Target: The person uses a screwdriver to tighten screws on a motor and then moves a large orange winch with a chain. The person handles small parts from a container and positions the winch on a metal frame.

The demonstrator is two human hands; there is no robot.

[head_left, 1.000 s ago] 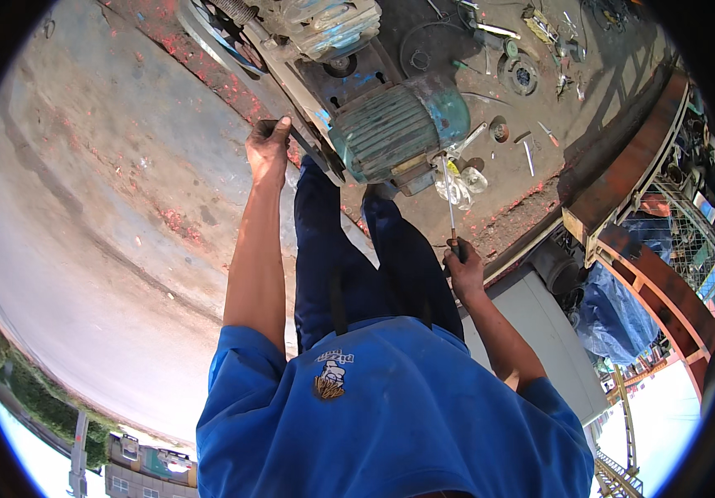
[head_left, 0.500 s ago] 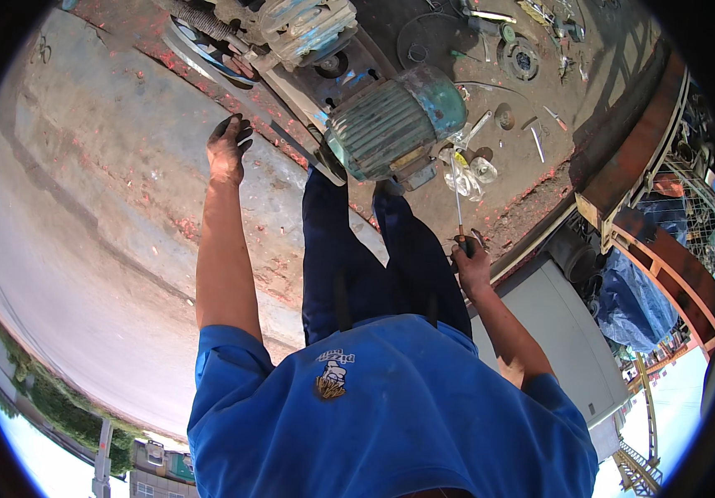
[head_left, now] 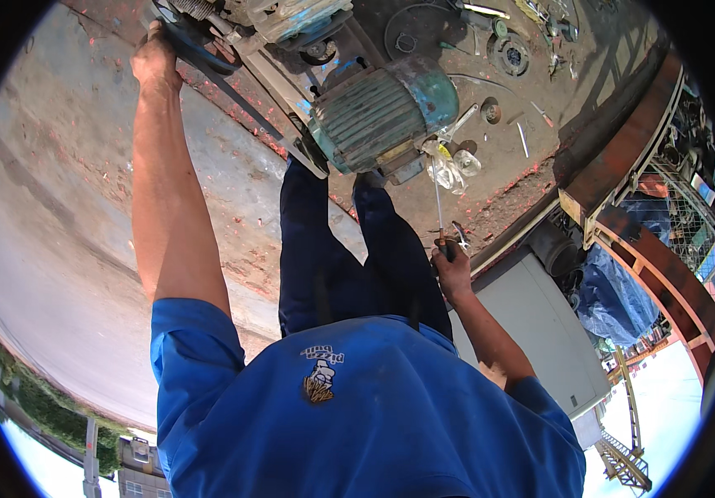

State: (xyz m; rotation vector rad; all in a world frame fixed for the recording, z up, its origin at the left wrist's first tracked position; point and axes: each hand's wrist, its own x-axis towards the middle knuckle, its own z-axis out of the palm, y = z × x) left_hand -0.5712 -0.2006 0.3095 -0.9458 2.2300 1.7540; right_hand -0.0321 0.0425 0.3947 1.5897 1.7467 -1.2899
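At the upper left my left hand (head_left: 156, 60) is closed on the outer edge of a large pulley wheel (head_left: 196, 51), its fingers partly hidden by the rim. A flat dark belt (head_left: 245, 105) runs from this wheel down to a small pulley (head_left: 312, 153) at the end of a green ribbed electric motor (head_left: 374, 116). Low beside my right leg, my right hand (head_left: 454, 272) grips a long screwdriver (head_left: 438, 199) by its dark handle. Its thin shaft points away from me, toward a crumpled clear plastic bag (head_left: 445, 170).
A worn machine housing (head_left: 295, 21) stands beyond the motor. Wrenches, a round metal flange (head_left: 510, 55) and other tools lie on the dirty ground to the right. A rusty steel beam (head_left: 631, 137) curves along the right side, near a pale box-shaped cabinet (head_left: 532, 324).
My left hand has reached forward and left, from beside the belt onto the large pulley wheel. My right hand keeps its hold on the screwdriver. The view has shifted slightly.
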